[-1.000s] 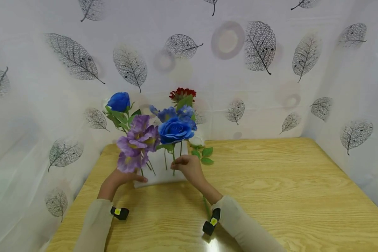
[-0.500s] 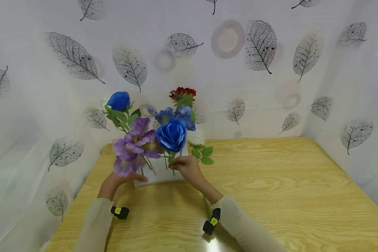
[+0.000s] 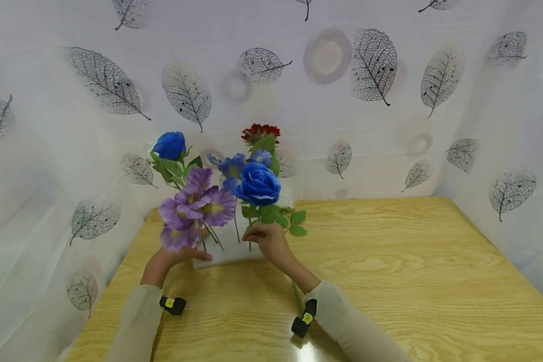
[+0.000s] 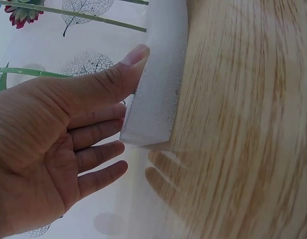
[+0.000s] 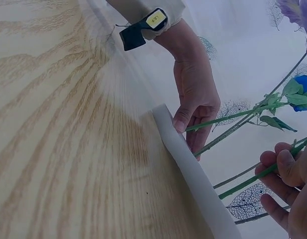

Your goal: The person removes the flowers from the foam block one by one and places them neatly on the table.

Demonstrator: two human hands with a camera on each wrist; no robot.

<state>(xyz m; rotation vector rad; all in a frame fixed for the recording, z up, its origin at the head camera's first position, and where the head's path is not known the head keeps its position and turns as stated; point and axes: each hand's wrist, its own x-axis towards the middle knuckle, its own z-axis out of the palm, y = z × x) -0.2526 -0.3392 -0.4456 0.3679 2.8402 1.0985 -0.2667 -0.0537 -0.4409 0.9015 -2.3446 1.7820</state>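
My right hand (image 3: 271,242) pinches the green stem of a blue rose (image 3: 259,184), just above the white foam block (image 3: 235,254). The stem's lower end meets the foam in the right wrist view. My left hand (image 4: 58,129) rests at the block's left end, its thumb on the foam's edge and its other fingers nearly straight. Close above that hand, a purple flower (image 3: 194,206) stands in the block. Also upright there are a blue rose with green leaves (image 3: 169,146), a lighter blue flower (image 3: 232,165) and a red flower (image 3: 260,133).
A white rose (image 3: 285,201) with green leaves (image 3: 297,218) lies to the right of the block, its stem (image 3: 296,296) running under my right forearm. Beneath everything is a wood-grain table (image 3: 389,271). Behind hangs a white curtain (image 3: 317,125) printed with leaves.
The blue rose in my right hand first dipped to the left and lower, then turned back up to the right. The purple flower shifted slightly left. Both hands have stayed almost in place.
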